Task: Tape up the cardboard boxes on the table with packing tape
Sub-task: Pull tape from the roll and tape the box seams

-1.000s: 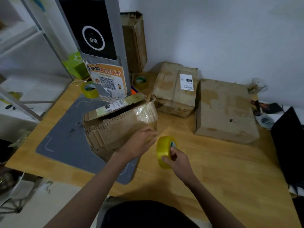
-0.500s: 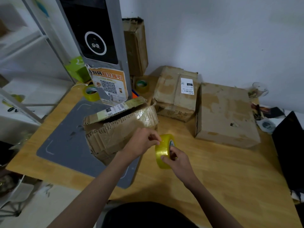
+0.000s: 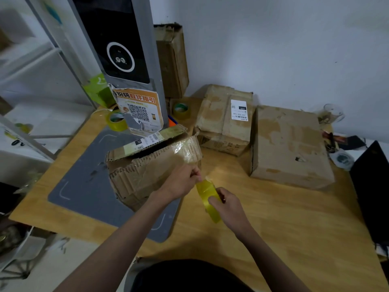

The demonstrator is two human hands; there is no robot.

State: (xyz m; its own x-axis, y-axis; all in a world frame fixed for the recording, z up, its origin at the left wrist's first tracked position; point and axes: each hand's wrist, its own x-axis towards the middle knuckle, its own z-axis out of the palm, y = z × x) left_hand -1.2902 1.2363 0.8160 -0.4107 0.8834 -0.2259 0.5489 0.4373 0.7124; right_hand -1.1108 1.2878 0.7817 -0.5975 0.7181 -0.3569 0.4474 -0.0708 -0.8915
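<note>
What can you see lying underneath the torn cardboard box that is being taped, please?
The torn box sits partly on a grey mat that lies on the wooden table. The box covers whatever is directly beneath it.

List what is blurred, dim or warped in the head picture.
Head view: dim, yellowish light; wide-angle lens bends the shelf frame and table edge; left margin smeared; the tape roll and left hand look slightly soft; the box label stays readable as print.
</note>
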